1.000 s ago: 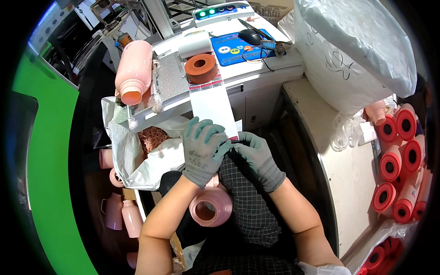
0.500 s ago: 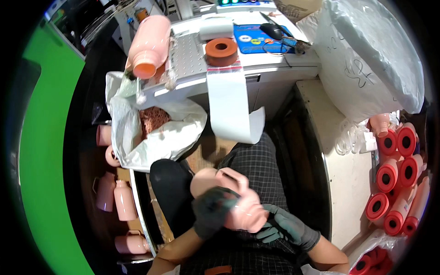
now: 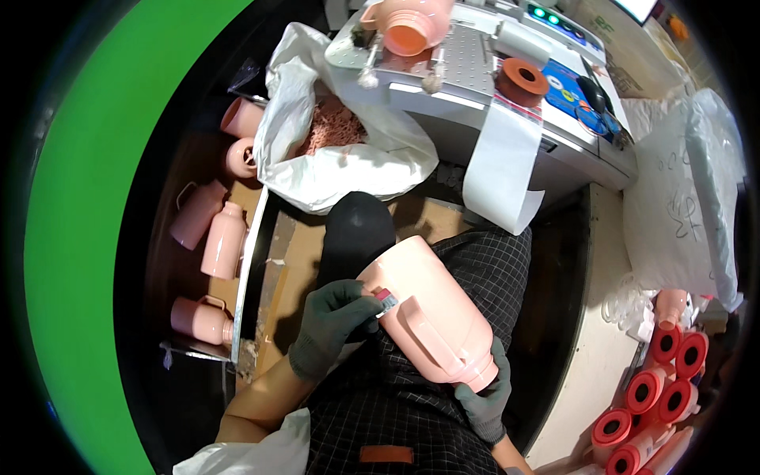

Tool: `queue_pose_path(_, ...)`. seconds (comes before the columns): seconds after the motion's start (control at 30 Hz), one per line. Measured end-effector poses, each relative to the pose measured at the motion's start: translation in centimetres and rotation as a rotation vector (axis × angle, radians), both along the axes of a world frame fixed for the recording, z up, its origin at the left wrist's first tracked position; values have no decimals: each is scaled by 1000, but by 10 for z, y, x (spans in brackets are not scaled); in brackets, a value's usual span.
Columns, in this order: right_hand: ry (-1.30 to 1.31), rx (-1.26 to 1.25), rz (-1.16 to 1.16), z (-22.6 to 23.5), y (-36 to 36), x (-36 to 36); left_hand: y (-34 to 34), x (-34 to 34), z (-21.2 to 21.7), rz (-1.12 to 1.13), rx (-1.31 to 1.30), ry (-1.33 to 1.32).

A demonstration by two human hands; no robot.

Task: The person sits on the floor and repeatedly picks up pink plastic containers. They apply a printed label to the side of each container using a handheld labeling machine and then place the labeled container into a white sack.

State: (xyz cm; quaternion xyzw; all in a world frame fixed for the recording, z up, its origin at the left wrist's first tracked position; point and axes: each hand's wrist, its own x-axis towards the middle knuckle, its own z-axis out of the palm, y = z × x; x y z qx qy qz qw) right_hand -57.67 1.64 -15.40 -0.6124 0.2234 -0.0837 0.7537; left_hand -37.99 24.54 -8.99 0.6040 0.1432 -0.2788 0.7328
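A pale pink jug (image 3: pixel 431 277) with a loop handle (image 3: pixel 421 326) lies tilted across my lap, its narrow neck toward the lower right. My right hand (image 3: pixel 488 405), gloved in grey-green, is closed round the neck end. At the wide end, my left hand (image 3: pixel 327 326), gloved alike, is closed in a pinch. By its fingertips a small red and grey piece (image 3: pixel 385 300), like a label or a blade, rests against the jug wall beside the handle. Its exact kind is too small to tell.
A white bag (image 3: pixel 348 178) of pink shavings (image 3: pixel 332 127) stands ahead. Several pink jugs (image 3: pixel 224 241) lie in the left bin. Another jug (image 3: pixel 410 28) sits on the machine (image 3: pixel 467 67), beside a brown tape roll (image 3: pixel 522 81). Red-ended pink bodies (image 3: pixel 645 388) are stacked right.
The jug has swung so its wide end points up-left and its handle faces me. My left hand has moved off its side to the wide end; my right hand now grips the neck.
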Motion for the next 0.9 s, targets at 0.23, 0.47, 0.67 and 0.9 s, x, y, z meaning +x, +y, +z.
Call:
queue_pose_path(0.23, -63, -201, 111, -8, -2, -7, 10, -4, -6, 29, -88, 35)
queue_pose_path(0.47, -114, -339, 175, -34, -11, -25, 29, 0, -34, -194, 651, -481)
queue_pose_path(0.67, -119, -307, 135, 14, -28, 24, 7, 19, -82, -280, 435, -983)
queue_pose_path(0.9, -299, -108, -443, 68, -88, 48, -84, 202, 51, -232, 1067, -1664)
